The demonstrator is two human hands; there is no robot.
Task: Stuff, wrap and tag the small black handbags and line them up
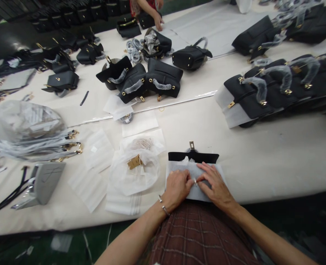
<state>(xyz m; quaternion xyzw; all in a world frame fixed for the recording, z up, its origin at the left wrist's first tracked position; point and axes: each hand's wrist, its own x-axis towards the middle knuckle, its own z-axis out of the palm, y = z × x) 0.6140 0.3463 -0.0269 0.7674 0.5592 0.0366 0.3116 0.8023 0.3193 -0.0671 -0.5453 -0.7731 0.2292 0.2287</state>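
Observation:
A black handbag (176,157) lies at the table's front edge, flap folded back and its gold clasp plate (192,145) pointing away from me. A thin white sheet (176,166) covers the front of the bag. At the sheet's middle a small shiny clasp piece (195,181) shows between my fingertips. My left hand (178,185) is curled, thumb and forefinger closed at that piece. My right hand (214,186) pinches at it from the other side, the remaining fingers resting on the sheet. White paper stuffing shows at the bag's mouth.
Left of the bag lie a clear plastic bag (121,176) with a brown tag (134,162), foam sheets (89,187), wrapped straps (41,147) and a grey block (48,180). Black handbags (164,75) stand beyond, with a row (251,95) at right. A co-worker's hand (158,22) is across the table.

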